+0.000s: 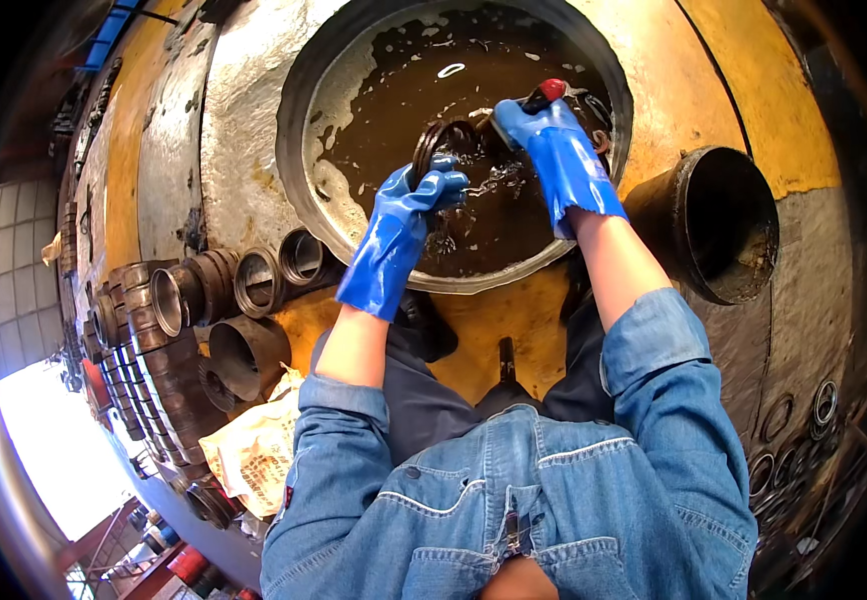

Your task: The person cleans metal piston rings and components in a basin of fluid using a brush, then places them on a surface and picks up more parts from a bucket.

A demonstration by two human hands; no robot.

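Note:
Both of my hands wear long blue rubber gloves over a round tub [294, 150] of murky brown liquid. My left hand [419, 195] is closed on a few dark metal rings [428, 150], held together at the liquid's surface. Closed round a dark tool [551, 89] with a red end, my right hand [537, 128] is just to the right of the rings. The tool's lower part is mostly hidden by the glove, so its kind cannot be made out. Water splashes and drips below the left glove. Pale foam lines the tub's left inner side.
A large dark metal cylinder [729, 225] lies right of the tub. Several bearing rings [259, 282] and a short pipe [251, 355] stand at the left, with a paper sack [257, 445] nearer me. More loose rings [825, 402] lie at the lower right.

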